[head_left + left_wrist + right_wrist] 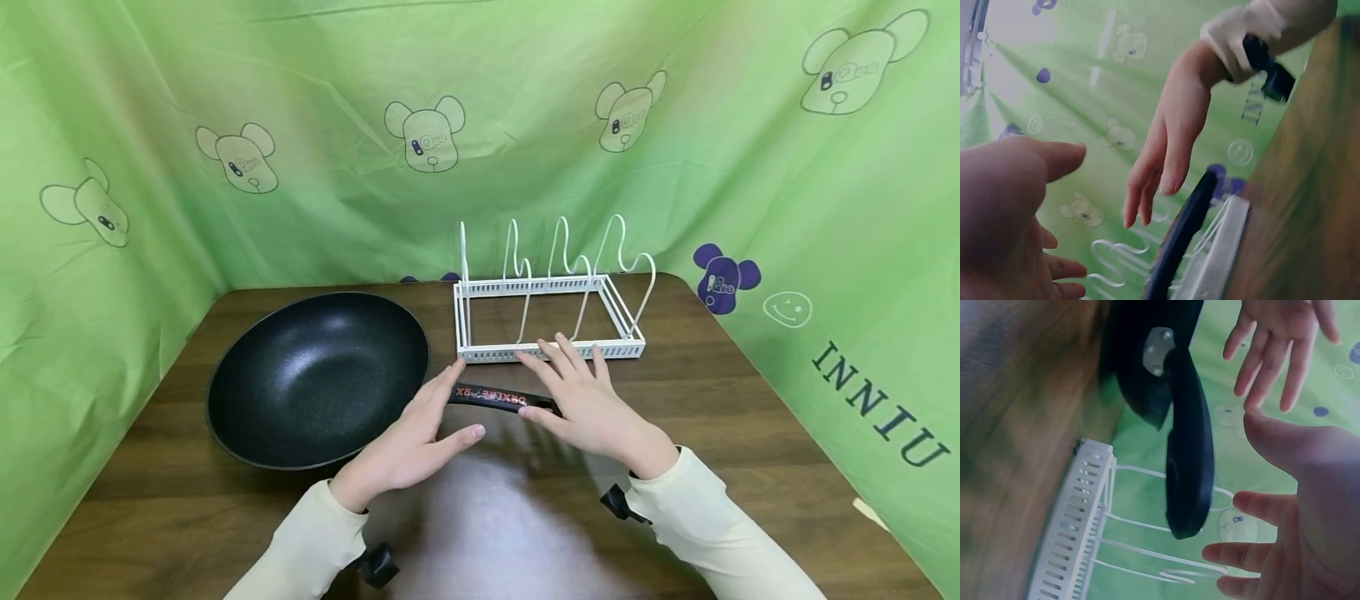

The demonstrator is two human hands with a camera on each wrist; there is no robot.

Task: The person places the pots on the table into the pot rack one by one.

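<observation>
A large black wok [318,379] sits on the left of the table, its black handle [495,397] with red lettering pointing right. My left hand [408,446] hovers by the wok's near right side, fingers straight and thumb spread. Over the handle's far end is my right hand [581,408], fingers extended and spread. In the right wrist view a gap shows between that hand [1291,506] and the handle [1190,462]. Neither hand holds anything. Behind the handle stands a white rack [551,350] with several curved wire dividers, and nothing is in its slots.
The wooden table [750,500] ends at a green curtain [337,208] printed with bear heads, which hangs behind and along both sides. Black wrist cameras are strapped at both cuffs. A small pale piece [870,514] shows at the right table edge.
</observation>
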